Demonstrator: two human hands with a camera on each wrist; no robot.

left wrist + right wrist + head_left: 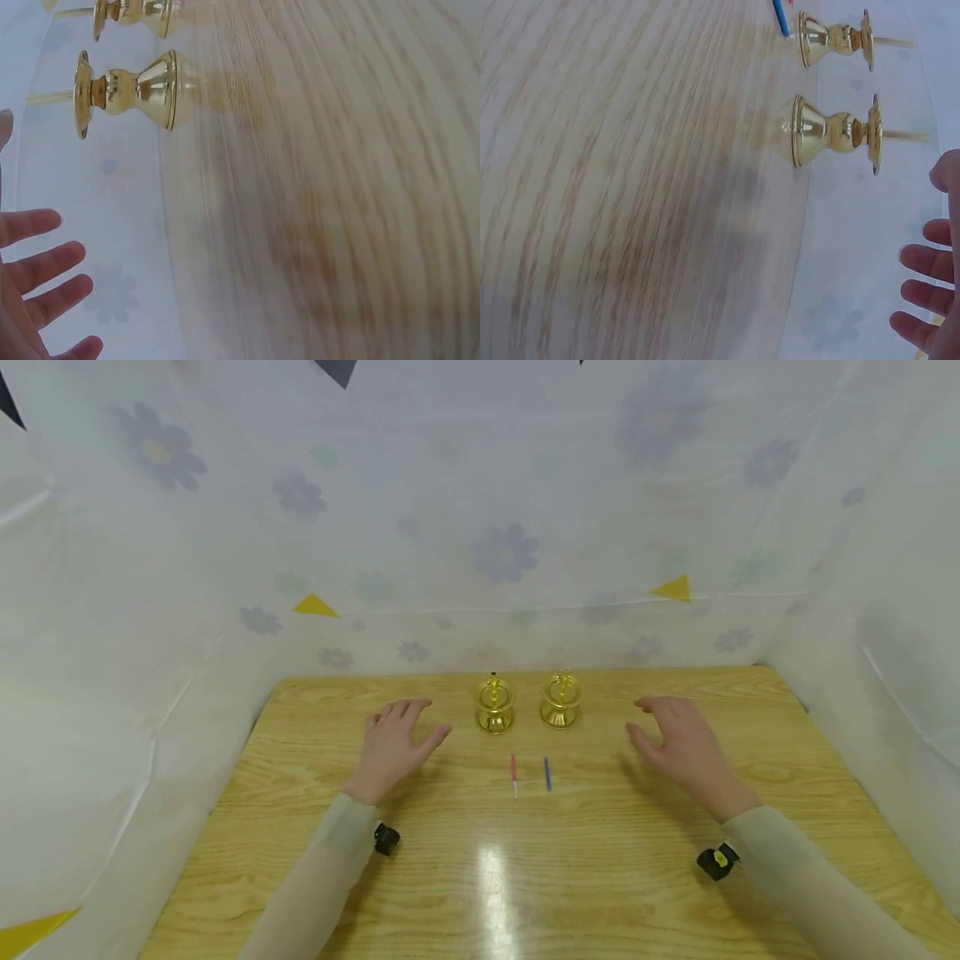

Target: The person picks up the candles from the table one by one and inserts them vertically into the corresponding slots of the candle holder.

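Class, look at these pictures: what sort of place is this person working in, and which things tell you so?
Probably a makeshift recording booth, not a lived-in room. A bare wooden table is walled on three sides by flower-print sheeting, and only two brass candle holders and two thin candles lie between the open hands.

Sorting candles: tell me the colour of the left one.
Red candle, with a pale tip; the head view shows it best.

Wooden table (600,877) (glare-streaked) within floral sheeting (480,510).
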